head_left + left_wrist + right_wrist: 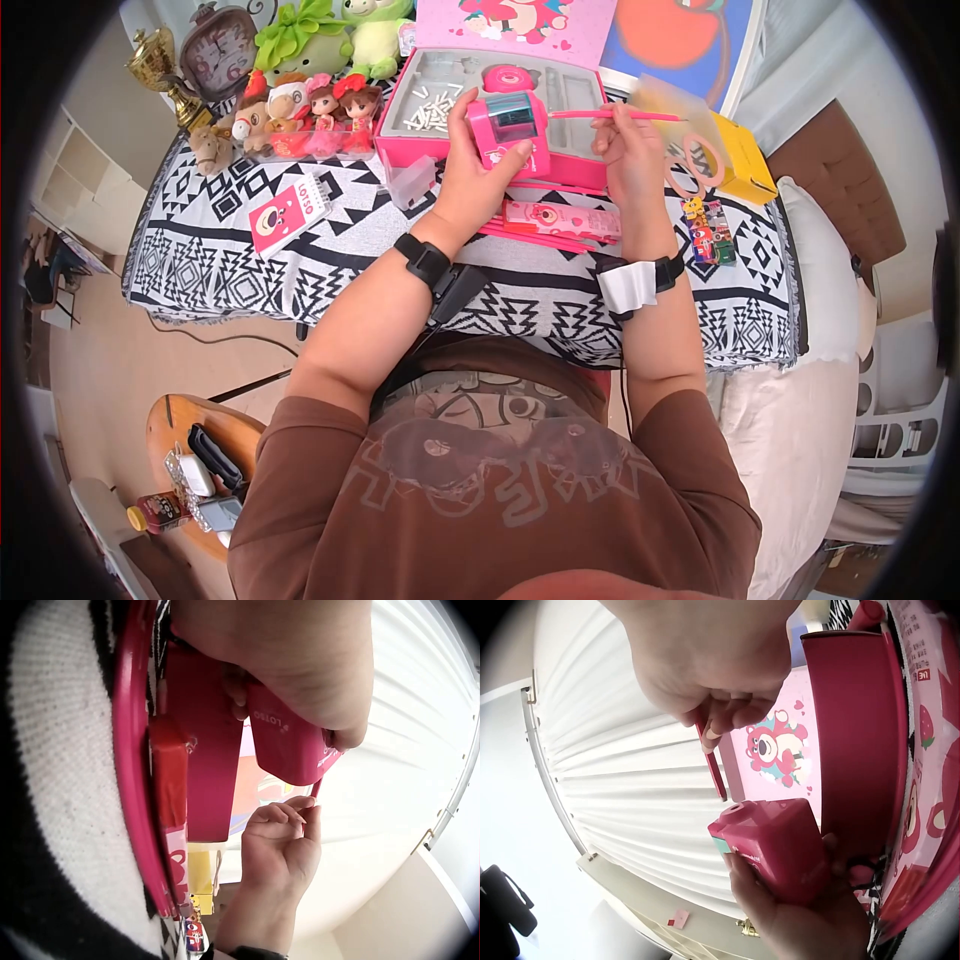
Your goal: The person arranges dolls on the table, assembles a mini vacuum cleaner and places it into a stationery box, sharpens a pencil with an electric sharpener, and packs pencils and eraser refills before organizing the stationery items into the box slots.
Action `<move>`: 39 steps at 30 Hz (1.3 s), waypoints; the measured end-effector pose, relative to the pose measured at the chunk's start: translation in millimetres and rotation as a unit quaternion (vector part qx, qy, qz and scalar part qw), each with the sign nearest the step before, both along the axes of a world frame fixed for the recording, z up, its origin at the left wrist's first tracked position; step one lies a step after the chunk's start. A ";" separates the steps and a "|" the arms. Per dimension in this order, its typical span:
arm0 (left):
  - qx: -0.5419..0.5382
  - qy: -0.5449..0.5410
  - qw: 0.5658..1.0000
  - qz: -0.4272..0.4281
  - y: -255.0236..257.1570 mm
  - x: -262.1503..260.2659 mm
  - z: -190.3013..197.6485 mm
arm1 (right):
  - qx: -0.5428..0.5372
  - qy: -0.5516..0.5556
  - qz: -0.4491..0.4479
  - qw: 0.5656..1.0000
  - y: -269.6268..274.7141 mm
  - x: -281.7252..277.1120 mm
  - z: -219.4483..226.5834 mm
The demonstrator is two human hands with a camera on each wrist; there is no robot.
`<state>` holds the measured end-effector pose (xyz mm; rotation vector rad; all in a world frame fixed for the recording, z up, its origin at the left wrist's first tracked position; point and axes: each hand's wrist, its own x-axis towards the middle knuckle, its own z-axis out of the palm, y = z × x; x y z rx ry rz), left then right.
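In the head view my left hand (462, 185) grips a pink pencil sharpener (495, 150) with a dark see-through window, held over the front of an open pink box (400, 150). To its right, my right hand (632, 165) pinches a pink pencil (655, 116) between thumb and fingers. The pencil lies level, its tip close to the sharpener's right side. From the right wrist, the sharpener (784, 847) shows a round hole facing the pencil (714, 769), with a gap between them. LOTSO lettering marks the sharpener (289, 750) in the left wrist view.
Small white sticks (430, 108) and a pink round item (508, 78) lie in the box's tray. In front are pink pencils (540, 238) and a pink packet (570, 220). A LOTSO notepad (285, 215), dolls (340, 115) and a yellow box (750, 165) stand around.
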<state>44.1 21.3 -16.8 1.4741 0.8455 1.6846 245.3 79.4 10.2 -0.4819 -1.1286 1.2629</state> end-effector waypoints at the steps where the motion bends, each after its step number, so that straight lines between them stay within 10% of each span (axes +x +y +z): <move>1: 0.000 -0.002 1.000 -0.001 0.0 -0.1 -0.3 | -0.002 -0.007 0.006 1.000 -0.5 -0.8 0.0; 39: 0.011 0.056 0.998 -0.007 -6.8 -2.3 2.3 | -0.006 -0.078 0.087 0.993 -3.8 -0.4 3.5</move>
